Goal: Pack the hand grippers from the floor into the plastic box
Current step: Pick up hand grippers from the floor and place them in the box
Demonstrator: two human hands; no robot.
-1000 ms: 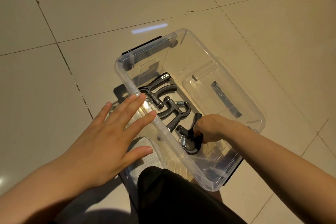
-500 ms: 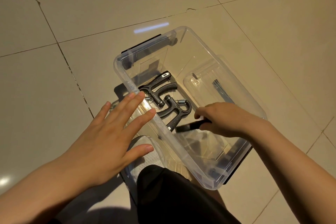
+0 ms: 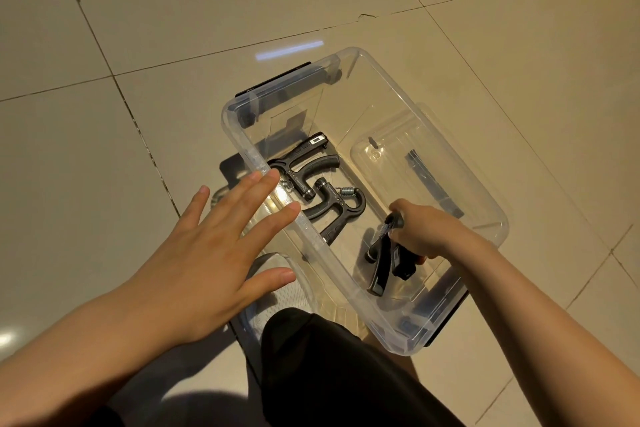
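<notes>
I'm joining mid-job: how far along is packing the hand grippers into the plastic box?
Done: two hand grippers lie on the floor of the plastic box. In hand: the right hand grips a third gripper low inside the box, not yet released. The left hand steadies the rim with straight fingers. Left: no other grippers show on the floor.

The plastic box (image 3: 450, 163) is standing open on top, so access from above is staying free. Far end & right side of its floor are lying bare. Two hand grippers (image 3: 313, 184) are taking up the left-middle floor, touching each other. The right hand (image 3: 420, 234) w/ a third gripper (image 3: 384, 260) is filling the near-right part. The left hand (image 3: 207, 243) is spreading flat over the left rim, blocking that side. A dark knee (image 3: 329, 357) is crowding the near end.
</notes>
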